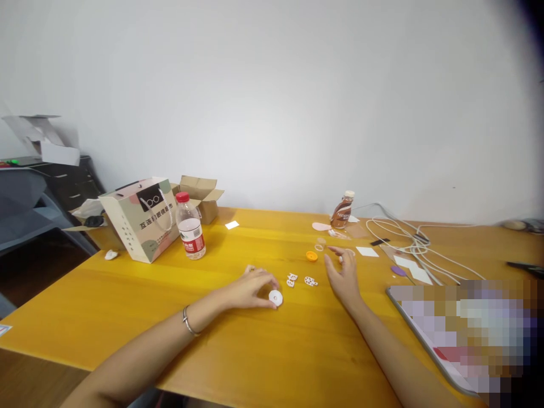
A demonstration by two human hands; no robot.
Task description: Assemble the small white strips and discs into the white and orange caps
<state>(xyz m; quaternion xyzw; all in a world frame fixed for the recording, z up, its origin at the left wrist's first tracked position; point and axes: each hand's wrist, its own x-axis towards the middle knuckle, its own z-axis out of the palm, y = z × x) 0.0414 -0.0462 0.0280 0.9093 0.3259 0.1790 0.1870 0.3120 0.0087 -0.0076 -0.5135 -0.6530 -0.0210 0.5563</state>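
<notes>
My left hand (254, 288) is pinched on a small white disc (276, 298) with a hole in its middle, just over the wooden table or resting on it; I cannot tell which. To the right of that disc lie small white cut-out pieces (291, 280) and a white spoked wheel-like piece (310, 281). My right hand (345, 277) is over the table with its fingers apart and nothing visible in them. Closest to its fingertips are an orange round piece (311, 256) and a thin pale ring (318, 247). Another pale ring (350, 253) is partly behind the fingers.
On the left stand a paper gift bag (147, 226), a water bottle (190, 229) and an open cardboard box (202, 195). A brown drink bottle (342, 209) is at the back, beside tangled white cables (419, 243). A tablet-like device (429, 345), partly blurred, lies right.
</notes>
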